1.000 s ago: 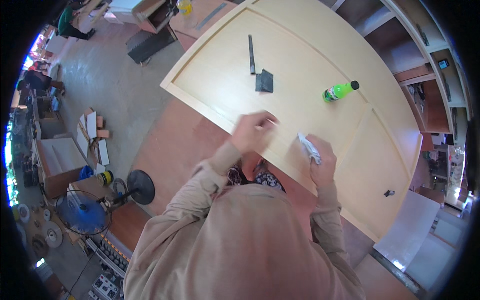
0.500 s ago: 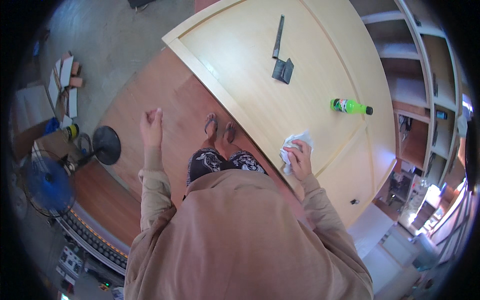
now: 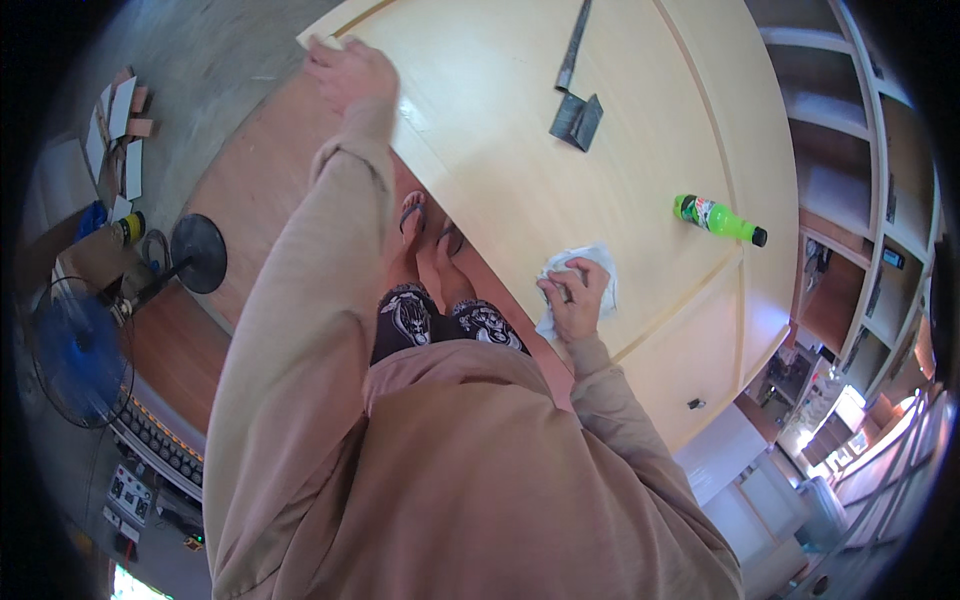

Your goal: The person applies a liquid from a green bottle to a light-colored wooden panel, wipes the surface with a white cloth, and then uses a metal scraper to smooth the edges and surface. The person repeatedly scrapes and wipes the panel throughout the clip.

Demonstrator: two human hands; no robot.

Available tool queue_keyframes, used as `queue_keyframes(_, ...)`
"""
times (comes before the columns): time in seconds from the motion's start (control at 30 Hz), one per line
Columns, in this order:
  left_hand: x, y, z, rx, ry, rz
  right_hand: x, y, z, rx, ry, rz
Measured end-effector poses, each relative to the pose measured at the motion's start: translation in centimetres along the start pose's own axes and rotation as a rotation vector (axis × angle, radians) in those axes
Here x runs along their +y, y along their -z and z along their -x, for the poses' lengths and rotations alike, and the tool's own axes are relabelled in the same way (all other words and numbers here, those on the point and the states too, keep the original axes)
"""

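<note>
Grip, left hand (image 3: 352,75): at the pale panel's (image 3: 640,180) left corner, presumably bracing; hold indeterminate. Grip, right hand (image 3: 578,300): half-closed on the white cloth (image 3: 588,252), apparently keeping it flat beside the panel's near edge.

Wide passage offered across pale panel (image 3: 470,130) between left hand (image 3: 355,78) and dark angled plate (image 3: 576,122); smaller gap between white cloth (image 3: 592,253) and lying green bottle (image 3: 718,219); path beyond plate obstructed by dark bar (image 3: 573,46).

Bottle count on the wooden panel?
1: the green bottle, beyond and to the right of the right hand on the white cloth. The panel runs out of frame, so others may be hidden.
</note>
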State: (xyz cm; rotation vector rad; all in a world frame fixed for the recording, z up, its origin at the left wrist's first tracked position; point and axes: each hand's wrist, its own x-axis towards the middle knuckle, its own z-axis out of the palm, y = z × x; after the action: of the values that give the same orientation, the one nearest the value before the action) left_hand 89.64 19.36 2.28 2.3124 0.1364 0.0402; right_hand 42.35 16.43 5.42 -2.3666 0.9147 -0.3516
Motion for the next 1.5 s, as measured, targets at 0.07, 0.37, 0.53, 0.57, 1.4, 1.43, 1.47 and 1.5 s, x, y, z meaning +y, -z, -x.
queue_keyframes(0.07,-0.4,-0.2,-0.4,0.044,0.075,0.049,-0.5,-0.3,-1.0,-0.077,-0.026,-0.022)
queue_keyframes(0.37,1.2,0.6,-1.4,-0.064,0.352,-0.168,-2.3,-0.8,-4.3,-0.179,-0.036,-0.015)
queue_keyframes(0.53,1.1,0.7,-1.1,-0.078,0.341,-0.204,-4.3,-2.5,-7.0,-0.243,-0.064,0.034)
queue_keyframes(0.57,1.0,0.7,-1.0,-0.079,0.33,-0.21,-5.0,-3.6,-8.3,-0.176,0.007,0.009)
queue_keyframes(1.4,1.4,1.3,-0.6,-0.078,0.279,-0.13,-7.4,-5.4,-12.3,-0.225,0.052,-0.034)
queue_keyframes(1.43,1.3,1.2,-0.6,-0.087,0.283,-0.128,-8.0,-5.8,-12.9,-0.25,0.007,-0.007)
queue_keyframes(1.47,1.2,1.2,-0.6,-0.094,0.286,-0.128,-8.6,-6.5,-13.6,-0.198,0.046,-0.026)
queue_keyframes(1.5,1.0,1.1,-0.7,-0.114,0.285,-0.133,-9.1,-7.3,-14.4,-0.2,0.039,-0.022)
